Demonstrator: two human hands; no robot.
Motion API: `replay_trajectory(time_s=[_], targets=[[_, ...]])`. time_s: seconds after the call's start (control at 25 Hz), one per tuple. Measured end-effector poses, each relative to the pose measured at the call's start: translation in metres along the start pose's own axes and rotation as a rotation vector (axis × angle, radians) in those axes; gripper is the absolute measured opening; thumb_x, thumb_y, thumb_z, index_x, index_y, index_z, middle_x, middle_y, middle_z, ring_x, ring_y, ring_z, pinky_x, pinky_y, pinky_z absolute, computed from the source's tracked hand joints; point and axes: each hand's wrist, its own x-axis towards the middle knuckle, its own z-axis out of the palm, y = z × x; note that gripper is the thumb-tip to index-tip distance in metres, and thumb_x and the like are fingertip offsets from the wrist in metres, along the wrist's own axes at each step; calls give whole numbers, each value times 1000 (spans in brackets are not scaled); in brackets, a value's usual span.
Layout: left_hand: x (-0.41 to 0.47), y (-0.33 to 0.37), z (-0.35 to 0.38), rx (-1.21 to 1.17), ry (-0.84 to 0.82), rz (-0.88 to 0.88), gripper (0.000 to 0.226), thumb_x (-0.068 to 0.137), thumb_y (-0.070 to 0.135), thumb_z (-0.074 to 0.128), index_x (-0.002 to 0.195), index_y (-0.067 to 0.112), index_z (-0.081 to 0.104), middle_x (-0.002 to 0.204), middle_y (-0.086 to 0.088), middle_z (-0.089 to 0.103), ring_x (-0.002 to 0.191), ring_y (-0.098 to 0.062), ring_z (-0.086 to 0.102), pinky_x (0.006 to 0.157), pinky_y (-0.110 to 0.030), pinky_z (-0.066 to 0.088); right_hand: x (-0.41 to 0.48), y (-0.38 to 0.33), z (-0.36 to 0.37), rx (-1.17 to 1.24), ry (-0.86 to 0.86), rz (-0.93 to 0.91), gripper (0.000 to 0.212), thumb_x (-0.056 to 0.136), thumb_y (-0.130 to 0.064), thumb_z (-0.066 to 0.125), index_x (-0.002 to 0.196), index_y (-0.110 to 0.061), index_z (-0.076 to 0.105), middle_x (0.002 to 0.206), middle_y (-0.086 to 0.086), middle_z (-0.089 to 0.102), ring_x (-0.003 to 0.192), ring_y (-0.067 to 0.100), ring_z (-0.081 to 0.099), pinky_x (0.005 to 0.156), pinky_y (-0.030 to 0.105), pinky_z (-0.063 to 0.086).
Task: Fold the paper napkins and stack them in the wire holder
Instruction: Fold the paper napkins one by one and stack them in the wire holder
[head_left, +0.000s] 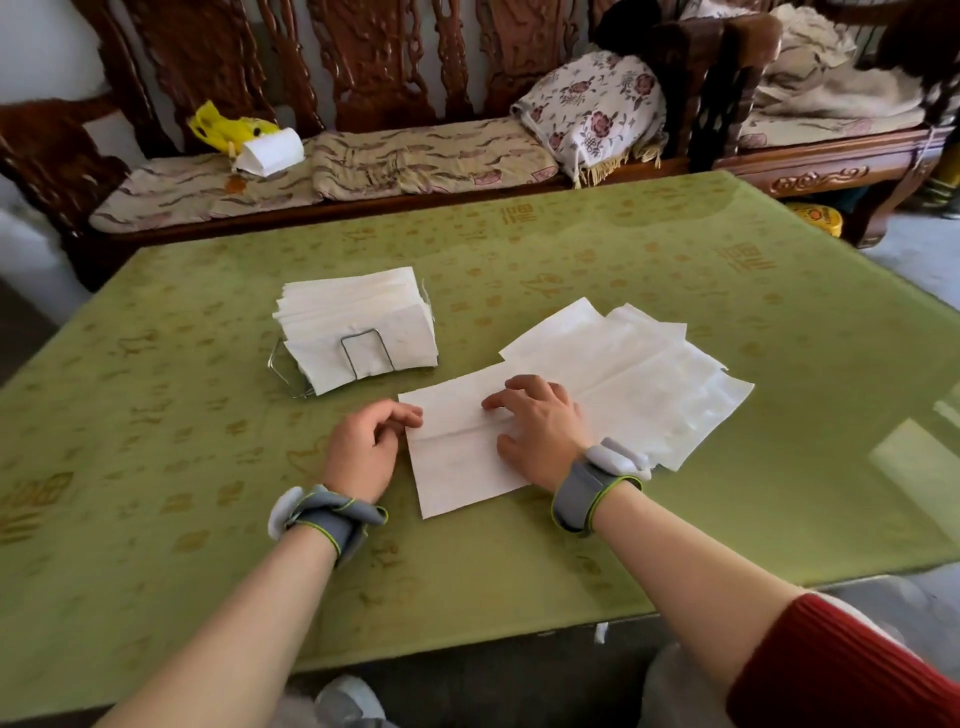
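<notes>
So the napkin (457, 467) creases squarely beside the wire holder (362, 338), right hand (537, 426) presses it flat — open-fingered; left hand (369, 441) pinches its edge.

One each: wire holder (362, 338), folded stack (353, 306), creased napkin (457, 467), loose pile (649, 374), left hand (363, 447), right hand (540, 431).

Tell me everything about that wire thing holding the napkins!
The thin grey metal wire holder stands upright on the green patterned tablecloth, beyond the left hand and right hand, touched by neither. One bent rectangular loop shows in front, more wire at its left end. Folded white paper napkins fill it and hide the rest.
</notes>
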Motion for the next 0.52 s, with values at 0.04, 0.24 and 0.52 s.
replay_trajectory(time_s=[0.04,0.24,0.52], targets=[[-3,1,-1,-19,-24,-28,36,81,-12,49,82,20,65,97,6,69,89,-13,64,78,-13,46,-1,-4,3,-8,1,-2,44,82,-24,53,123,-39,53,139,-9,37,130,22,30,102,36,31],[-10,0,0,43,-94,-14,31,73,-1,70,95,20,66,98,8,67,89,-10,61,82,-23,45,9,-10,10,82,53,-3,45,80,-16,55,121,-34,57,134,-8,44,123,23,38,100,32,37],[-2,-5,-10,-43,-39,-78,40,67,-5,72,77,33,62,86,7,70,73,-20,62,74,-31,48,23,2,6,40,-62,-77,34,81,-21,61,112,-34,64,114,-6,56,109,21,49,95,28,36]])
